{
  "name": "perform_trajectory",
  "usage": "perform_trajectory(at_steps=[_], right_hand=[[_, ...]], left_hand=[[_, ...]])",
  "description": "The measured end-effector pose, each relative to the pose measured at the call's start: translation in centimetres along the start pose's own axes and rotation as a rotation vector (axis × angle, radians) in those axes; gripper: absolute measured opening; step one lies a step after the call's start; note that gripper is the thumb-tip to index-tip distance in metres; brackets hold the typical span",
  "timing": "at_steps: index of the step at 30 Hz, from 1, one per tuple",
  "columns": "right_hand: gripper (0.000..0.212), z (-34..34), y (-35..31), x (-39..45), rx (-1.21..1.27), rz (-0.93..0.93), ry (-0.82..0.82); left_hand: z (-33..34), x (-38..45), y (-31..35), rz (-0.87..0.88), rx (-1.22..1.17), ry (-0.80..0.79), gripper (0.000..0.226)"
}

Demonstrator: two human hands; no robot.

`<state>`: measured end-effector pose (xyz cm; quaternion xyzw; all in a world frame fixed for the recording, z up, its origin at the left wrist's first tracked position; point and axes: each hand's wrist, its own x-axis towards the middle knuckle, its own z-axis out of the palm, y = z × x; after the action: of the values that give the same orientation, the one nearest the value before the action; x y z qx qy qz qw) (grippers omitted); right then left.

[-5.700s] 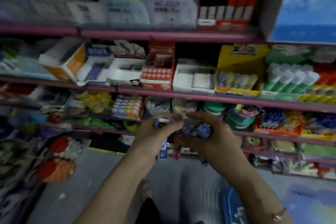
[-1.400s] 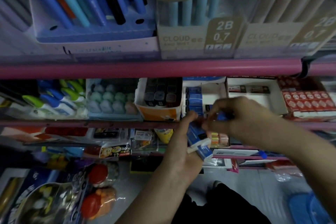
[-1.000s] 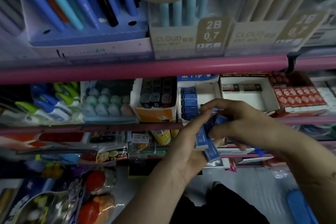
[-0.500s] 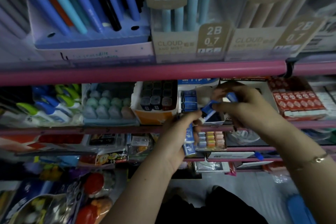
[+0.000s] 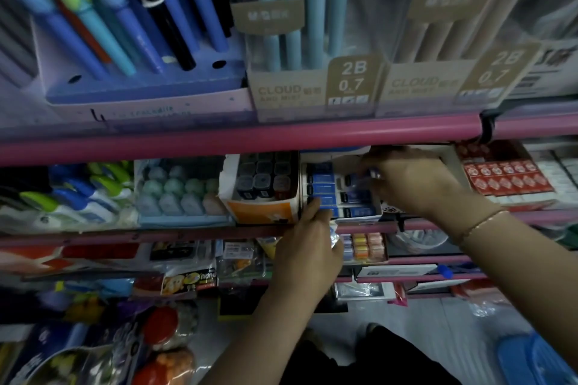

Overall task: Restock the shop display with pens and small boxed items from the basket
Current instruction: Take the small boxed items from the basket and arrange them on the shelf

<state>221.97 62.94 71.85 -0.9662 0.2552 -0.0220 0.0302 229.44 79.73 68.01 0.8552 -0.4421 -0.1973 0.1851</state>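
Observation:
A white display box (image 5: 339,166) on the middle shelf holds rows of small blue boxed items (image 5: 322,189). My right hand (image 5: 409,181) reaches into it and pinches one small blue box (image 5: 364,176) at the fingertips, over the box's right column. My left hand (image 5: 308,244) is just below the box's front edge, fingers curled round a few more blue boxes (image 5: 333,233) that barely show; its fingertips touch the front of the display box. The blue basket (image 5: 538,359) lies on the floor at the bottom right.
A pink shelf rail (image 5: 281,134) runs above my hands, with pens (image 5: 150,9) and 2B 0.7 pencil cases (image 5: 316,84) on top. An orange box of dark items (image 5: 262,187) stands left of the display box, red packs (image 5: 506,175) to the right. Packed shelves lie below.
My right hand carried a blue box up from my left hand into the display box. My left hand rose to the display box's front edge.

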Motion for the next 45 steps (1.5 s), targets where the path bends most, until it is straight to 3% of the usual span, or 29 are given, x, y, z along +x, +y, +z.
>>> perform_trajectory(at_steps=[3, 10, 15, 19, 21, 22, 24, 26, 29, 33, 37, 41, 45], right_hand=[[0.041, 1.0, -0.8, 0.3, -0.060, 0.036, -0.141], [0.039, 1.8, -1.5, 1.0, -0.115, 0.018, -0.156], [0.028, 1.7, -1.5, 1.8, 0.010, 0.019, -0.169], [0.029, 1.8, -1.1, 2.2, 0.049, 0.009, -0.242], [0.019, 1.4, -0.9, 2.0, 0.303, 0.123, -0.147], [0.011, 1.1, -1.1, 1.7, 0.593, 0.267, -0.066], [0.009, -0.1, -2.2, 0.5, 1.347, 0.539, 0.028], [0.018, -0.7, -3.7, -0.9, 1.919, 0.616, -0.017], [0.020, -0.5, -5.8, -2.5, 2.213, 0.623, -0.009], [0.020, 0.2, -7.5, -3.7, 2.174, 0.700, 0.216], [0.019, -0.2, -6.8, -4.6, 2.219, 0.627, 0.155], [0.021, -1.7, -4.3, -5.3, 1.653, 0.638, 0.281], [0.015, -1.6, -4.1, -5.9, 1.436, 0.575, 0.120]], left_hand=[[0.3, -0.5, -0.4, -0.014, 0.014, -0.038, 0.056], [0.3, -0.3, 0.0, -0.026, 0.028, -0.047, 0.056], [0.4, 0.1, -0.2, -0.038, 0.043, -0.092, 0.056], [-0.1, -0.1, -0.2, -0.015, -0.129, 0.005, 0.045], [-0.6, -0.5, -0.1, 0.001, -0.311, 0.106, 0.024], [-0.9, -0.7, 0.1, -0.029, -0.443, 0.129, 0.012], [-1.8, -1.0, 0.7, -0.128, -0.768, 0.080, 0.011], [-2.5, -1.1, 1.3, -0.200, -1.012, -0.023, 0.013], [-3.1, -1.3, 2.2, -0.204, -1.158, -0.104, 0.009], [-3.0, -1.5, 2.5, -0.170, -1.113, -0.063, 0.013], [-3.2, -1.5, 2.2, -0.295, -1.205, -0.089, 0.018], [-3.8, -1.2, 1.5, -0.526, -1.558, -0.154, 0.029], [-3.9, -1.0, 1.7, -0.528, -1.573, -0.139, 0.021]])
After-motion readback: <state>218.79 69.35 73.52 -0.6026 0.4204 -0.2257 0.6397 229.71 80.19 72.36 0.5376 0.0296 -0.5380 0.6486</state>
